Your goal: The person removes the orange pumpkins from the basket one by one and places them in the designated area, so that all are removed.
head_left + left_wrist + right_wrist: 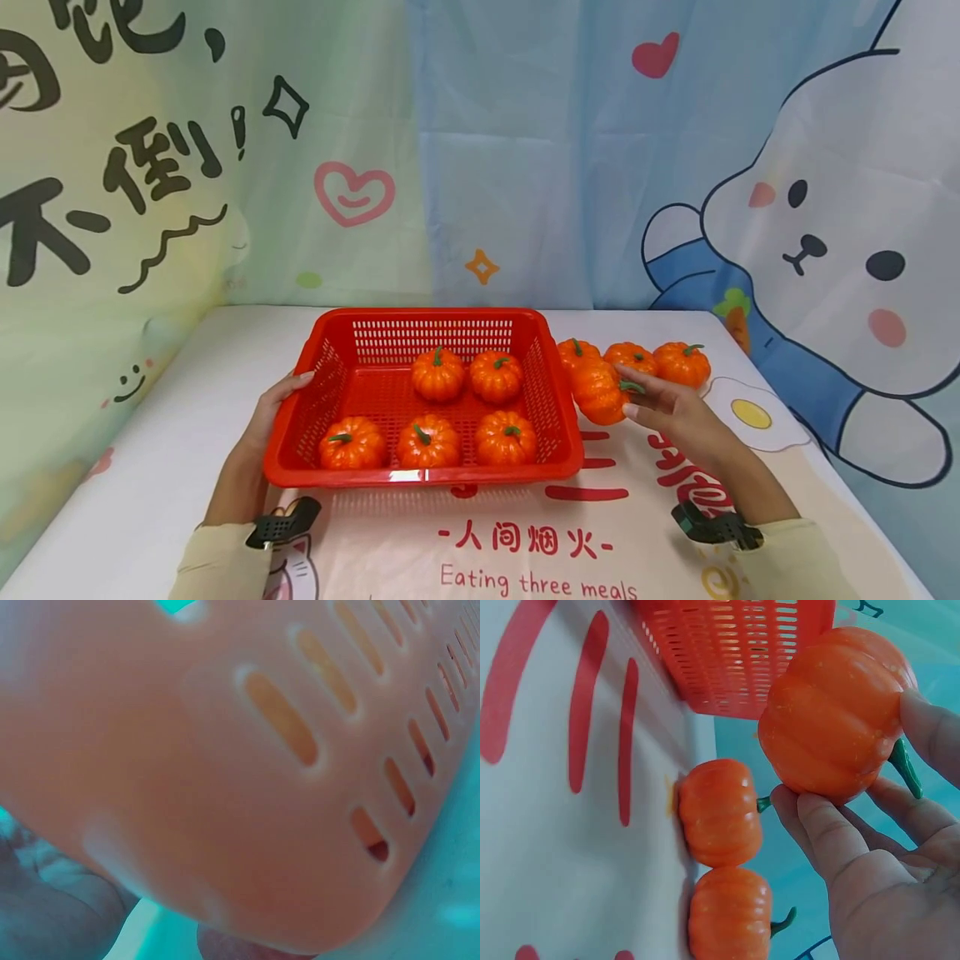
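Observation:
My right hand (678, 412) pinches a small orange toy pumpkin (832, 720) with a green stem, thumb on one side and fingers on the other. It holds this pumpkin up beside the right wall of a red plastic basket (427, 477). At the basket's left side, my left hand (262, 417) grips the rim, its fingertips (302, 380) showing there; much of that hand is hidden in the left wrist view by the slotted basket wall (187, 825). Inside the basket sit several pumpkins, two toward the back, such as this pumpkin (438, 374), and three along the front.
To the basket's right, three more pumpkins stand on the table, among them a pumpkin (682, 364) at the right end. A printed mat (525, 575) with red lettering lies under the basket. A cartoon cloth (510, 167) hangs behind the white table (172, 400).

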Tool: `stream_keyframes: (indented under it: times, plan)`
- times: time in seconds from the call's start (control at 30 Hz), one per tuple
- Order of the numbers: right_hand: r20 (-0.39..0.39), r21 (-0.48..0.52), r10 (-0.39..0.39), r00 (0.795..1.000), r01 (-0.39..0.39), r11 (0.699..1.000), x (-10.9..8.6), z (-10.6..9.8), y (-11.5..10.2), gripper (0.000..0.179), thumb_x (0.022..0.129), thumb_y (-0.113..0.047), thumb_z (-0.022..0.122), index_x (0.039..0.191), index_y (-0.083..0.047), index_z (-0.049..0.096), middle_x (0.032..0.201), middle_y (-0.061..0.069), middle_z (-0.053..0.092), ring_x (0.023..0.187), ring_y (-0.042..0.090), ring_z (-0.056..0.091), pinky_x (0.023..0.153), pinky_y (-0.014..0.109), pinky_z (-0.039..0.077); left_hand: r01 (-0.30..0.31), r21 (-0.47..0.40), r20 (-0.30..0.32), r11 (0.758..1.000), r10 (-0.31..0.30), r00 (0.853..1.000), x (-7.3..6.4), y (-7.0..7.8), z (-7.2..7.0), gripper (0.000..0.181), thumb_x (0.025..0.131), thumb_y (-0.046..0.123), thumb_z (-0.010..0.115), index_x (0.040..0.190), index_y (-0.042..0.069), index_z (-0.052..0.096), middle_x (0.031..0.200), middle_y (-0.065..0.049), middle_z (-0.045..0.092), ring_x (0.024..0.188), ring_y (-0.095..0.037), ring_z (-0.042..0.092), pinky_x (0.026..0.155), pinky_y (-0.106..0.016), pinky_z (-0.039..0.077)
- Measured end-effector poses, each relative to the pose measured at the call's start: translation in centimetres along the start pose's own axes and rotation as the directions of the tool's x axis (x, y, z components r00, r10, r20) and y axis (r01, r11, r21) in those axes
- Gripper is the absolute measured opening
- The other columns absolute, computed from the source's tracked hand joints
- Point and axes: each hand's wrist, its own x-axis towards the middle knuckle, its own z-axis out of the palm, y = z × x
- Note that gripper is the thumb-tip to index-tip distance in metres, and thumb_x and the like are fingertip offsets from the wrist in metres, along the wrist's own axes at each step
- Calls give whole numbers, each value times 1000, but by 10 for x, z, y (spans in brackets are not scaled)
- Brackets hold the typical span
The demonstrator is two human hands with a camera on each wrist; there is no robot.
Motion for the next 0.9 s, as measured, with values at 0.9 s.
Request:
stream_keyframes:
  times: [0.9]
  plan:
    - [11, -221, 17, 1000, -14, 975, 7, 0, 31, 60, 94, -20, 65, 147, -6, 40, 144, 26, 42, 128, 48, 42, 85, 43, 55, -7, 6, 15, 1000, 7, 1000, -1, 1, -1, 40, 103, 36, 36, 139, 22, 27, 125, -1, 56, 108, -21, 61, 89, -41, 52]
